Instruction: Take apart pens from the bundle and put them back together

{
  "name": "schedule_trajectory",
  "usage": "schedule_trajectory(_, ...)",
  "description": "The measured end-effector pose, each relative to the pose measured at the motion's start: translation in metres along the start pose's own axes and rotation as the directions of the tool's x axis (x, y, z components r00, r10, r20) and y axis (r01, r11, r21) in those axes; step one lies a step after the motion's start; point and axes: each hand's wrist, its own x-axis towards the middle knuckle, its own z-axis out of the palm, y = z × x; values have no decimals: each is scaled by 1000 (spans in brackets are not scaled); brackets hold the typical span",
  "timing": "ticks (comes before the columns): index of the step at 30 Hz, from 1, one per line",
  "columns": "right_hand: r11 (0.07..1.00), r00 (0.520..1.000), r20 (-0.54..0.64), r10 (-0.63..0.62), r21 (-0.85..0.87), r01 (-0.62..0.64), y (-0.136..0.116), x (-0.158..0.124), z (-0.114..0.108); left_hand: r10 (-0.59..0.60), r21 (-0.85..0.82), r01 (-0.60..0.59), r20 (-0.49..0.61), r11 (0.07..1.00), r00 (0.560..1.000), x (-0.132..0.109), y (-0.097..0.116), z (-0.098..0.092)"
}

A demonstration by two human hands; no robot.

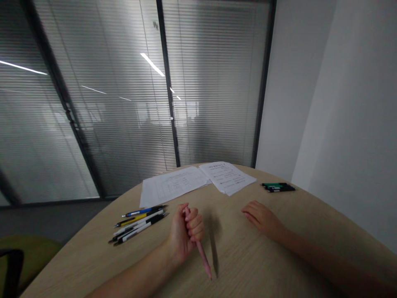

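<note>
My left hand (pixel 185 232) is wrapped in a fist around a pink pen (pixel 204 260). The thumb rests on the pen's upper end, and the tip slants down toward me, close to the tabletop. My right hand (pixel 262 217) lies palm down on the table, fingers loosely stretched and holding nothing. Just left of my left hand is a row of pens (pixel 139 223) in blue, yellow, white and black. Beyond my right hand, a small group of green and black pens (pixel 278 187) lies near the table's far right edge.
Two sets of printed paper, a left sheet (pixel 173 185) and a right sheet (pixel 228 178), lie at the back of the round wooden table (pixel 245 265). Behind it stands a glass partition with blinds (pixel 217 82). A green chair (pixel 34 252) is at lower left.
</note>
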Motion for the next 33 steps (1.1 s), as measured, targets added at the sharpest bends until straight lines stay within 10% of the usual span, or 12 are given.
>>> schedule_trajectory(33,1000,999,42,3,24,-4,2,0,3,-74,10,74,-8,997,997,2,-6,-8)
